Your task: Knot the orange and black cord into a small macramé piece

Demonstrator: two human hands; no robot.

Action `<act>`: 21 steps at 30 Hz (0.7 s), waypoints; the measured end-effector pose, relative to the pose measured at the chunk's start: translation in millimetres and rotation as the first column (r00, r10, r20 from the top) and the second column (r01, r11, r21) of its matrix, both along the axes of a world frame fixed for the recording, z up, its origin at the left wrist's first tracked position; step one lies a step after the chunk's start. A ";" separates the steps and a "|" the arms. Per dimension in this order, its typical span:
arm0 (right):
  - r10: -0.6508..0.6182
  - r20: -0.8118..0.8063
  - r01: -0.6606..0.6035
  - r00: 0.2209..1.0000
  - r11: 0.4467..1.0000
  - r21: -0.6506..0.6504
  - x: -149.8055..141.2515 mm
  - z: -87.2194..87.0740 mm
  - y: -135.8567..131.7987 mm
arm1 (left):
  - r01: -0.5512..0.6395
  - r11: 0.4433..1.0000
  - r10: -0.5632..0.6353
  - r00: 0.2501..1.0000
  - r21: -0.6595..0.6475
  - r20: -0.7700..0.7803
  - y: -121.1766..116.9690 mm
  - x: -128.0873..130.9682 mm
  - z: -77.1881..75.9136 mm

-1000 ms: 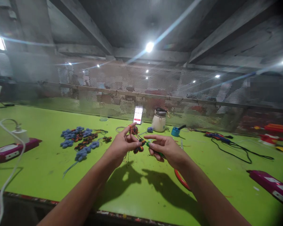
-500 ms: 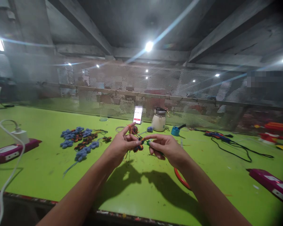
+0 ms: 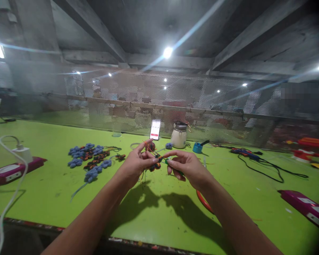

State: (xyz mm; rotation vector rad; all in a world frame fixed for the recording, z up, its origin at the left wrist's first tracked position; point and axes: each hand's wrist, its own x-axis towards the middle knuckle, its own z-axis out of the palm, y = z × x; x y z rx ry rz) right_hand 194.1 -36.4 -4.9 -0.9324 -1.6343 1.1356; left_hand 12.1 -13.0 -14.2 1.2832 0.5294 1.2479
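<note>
Nudged the dark-and-orange crocheted piece (image 3: 156,166) slightly leftward since a second ago, pinching it in the left hand (image 3: 136,163) and grasping a green-handled tool (image 3: 166,161) in the right hand (image 3: 188,165), above the green table (image 3: 55,202).

Dim ceiling (image 3: 170,21), glaring lamp (image 3: 167,52), diagonal light streaks (image 3: 195,25), shadows (image 3: 188,209) on tabletop (image 3: 149,228)

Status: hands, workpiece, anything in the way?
Left hand: pinching black-and-orange yarn piece. Right hand: gripping slim green-handled tool, tip at the piece. Lower down: curved orange-red object on green table, partly behind right forearm.
</note>
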 end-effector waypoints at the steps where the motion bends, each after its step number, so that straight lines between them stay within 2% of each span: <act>1: -0.005 0.000 0.005 1.000 1.000 0.004 -0.2 0.0 -0.3 | 0.000 1.000 0.000 1.000 0.000 0.003 0.2 0.0 -0.1; 21: -0.017 -0.006 0.017 1.000 1.000 -0.001 -0.7 -0.7 1.6 | -0.009 1.000 0.009 1.000 -0.007 0.019 -1.3 0.7 1.2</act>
